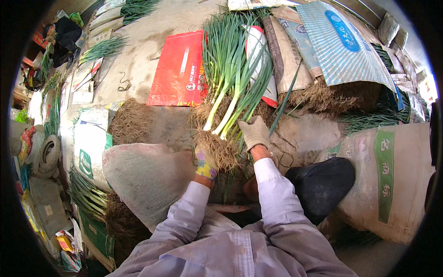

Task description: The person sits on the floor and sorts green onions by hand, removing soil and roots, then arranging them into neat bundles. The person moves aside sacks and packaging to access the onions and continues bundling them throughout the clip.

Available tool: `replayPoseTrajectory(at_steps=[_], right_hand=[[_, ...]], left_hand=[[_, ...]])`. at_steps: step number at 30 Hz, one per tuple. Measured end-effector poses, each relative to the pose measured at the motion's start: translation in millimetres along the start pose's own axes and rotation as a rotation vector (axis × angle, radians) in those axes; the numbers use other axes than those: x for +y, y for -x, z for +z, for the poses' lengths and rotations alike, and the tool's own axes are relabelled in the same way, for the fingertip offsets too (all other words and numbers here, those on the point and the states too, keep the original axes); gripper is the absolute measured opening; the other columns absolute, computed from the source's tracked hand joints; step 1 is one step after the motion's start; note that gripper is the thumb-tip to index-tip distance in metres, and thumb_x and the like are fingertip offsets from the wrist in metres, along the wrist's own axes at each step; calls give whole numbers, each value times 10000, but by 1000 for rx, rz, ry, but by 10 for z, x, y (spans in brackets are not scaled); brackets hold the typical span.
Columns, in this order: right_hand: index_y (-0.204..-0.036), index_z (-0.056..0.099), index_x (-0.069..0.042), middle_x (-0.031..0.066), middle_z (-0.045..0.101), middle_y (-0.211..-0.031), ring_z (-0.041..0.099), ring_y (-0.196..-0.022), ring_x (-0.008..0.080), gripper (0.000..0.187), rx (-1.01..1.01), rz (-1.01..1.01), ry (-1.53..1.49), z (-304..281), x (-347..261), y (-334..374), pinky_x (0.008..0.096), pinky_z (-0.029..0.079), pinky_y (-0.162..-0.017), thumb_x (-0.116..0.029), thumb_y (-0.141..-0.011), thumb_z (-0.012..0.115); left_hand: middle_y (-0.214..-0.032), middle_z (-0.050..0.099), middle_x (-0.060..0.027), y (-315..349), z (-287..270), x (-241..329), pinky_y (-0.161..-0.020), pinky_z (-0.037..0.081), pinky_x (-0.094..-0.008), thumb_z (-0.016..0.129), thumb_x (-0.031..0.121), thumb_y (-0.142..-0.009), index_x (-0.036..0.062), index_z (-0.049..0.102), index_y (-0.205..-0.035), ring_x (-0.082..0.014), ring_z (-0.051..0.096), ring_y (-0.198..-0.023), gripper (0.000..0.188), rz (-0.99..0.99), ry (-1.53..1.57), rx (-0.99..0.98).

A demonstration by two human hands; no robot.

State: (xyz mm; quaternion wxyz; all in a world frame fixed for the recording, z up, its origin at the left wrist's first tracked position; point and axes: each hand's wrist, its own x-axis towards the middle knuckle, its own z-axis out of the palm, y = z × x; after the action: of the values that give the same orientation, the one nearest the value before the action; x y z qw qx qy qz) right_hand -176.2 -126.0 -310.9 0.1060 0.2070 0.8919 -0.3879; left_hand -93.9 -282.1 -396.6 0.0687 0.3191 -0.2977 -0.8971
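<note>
A bunch of green onions (226,108) lies in front of me, white stems and brown roots toward me, green leaves pointing away. At its root end is my left hand (206,164), in a yellow and purple patterned glove. It is closed on the bunch, its fingers partly hidden by the roots. My right hand (254,132), in a beige knit glove, is closed around some of the stems and leaves on the bunch's right side. Beyond, more green onions (224,51) lie between a red printed sack (177,69) and a white and red sack (260,64).
Root ends stick out under a blue-striped sack (341,46) at the right. A stuffed pale sack with a green band (369,180) stands by my right knee (320,187). More green onions (87,194) lie at the left. A person in dark clothes (67,39) is at the far left.
</note>
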Motion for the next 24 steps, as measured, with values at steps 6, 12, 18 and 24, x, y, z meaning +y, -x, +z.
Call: replayPoseTrajectory(at_steps=[6, 12, 18, 24], right_hand=[[-1245, 588, -77, 116, 663, -1066, 609, -1027, 266, 554, -347, 646, -1036, 181, 246, 32, 384, 461, -912, -391, -811, 732], [-1185, 575, -9, 64, 656, -1084, 622, -955, 189, 402, -683, 66, -1366, 151, 124, 196, 336, 515, -849, -62, -809, 708], [-1096, 610, -29, 38, 650, -1018, 611, -952, 178, 299, -494, 242, -1296, 254, 147, 191, 290, 497, -838, -163, -846, 702], [-1019, 589, -10, 23, 623, -928, 569, -925, 145, 264, -565, 108, -1436, 333, 408, 162, 265, 426, -862, -144, -827, 712]], left_hand=[[-1071, 634, -116, -12, -31, -39, -779, 575, -431, 417, 375, -998, 49, 538, -1221, -260, 646, -904, 414, 28, 1, -57], [-1173, 600, -124, 105, 214, 197, -814, 565, -428, 457, 291, -997, 44, 491, -1290, -271, 630, -980, 384, 35, 142, -354], [-1183, 602, -122, 158, 143, 97, -833, 540, -469, 419, 470, -971, 64, 491, -1304, -288, 613, -1015, 530, -215, 195, -267], [-1150, 625, -111, -66, -317, -191, -871, 523, -449, 475, 407, -961, 58, 515, -1276, -271, 613, -1018, 472, 144, -474, -450]])
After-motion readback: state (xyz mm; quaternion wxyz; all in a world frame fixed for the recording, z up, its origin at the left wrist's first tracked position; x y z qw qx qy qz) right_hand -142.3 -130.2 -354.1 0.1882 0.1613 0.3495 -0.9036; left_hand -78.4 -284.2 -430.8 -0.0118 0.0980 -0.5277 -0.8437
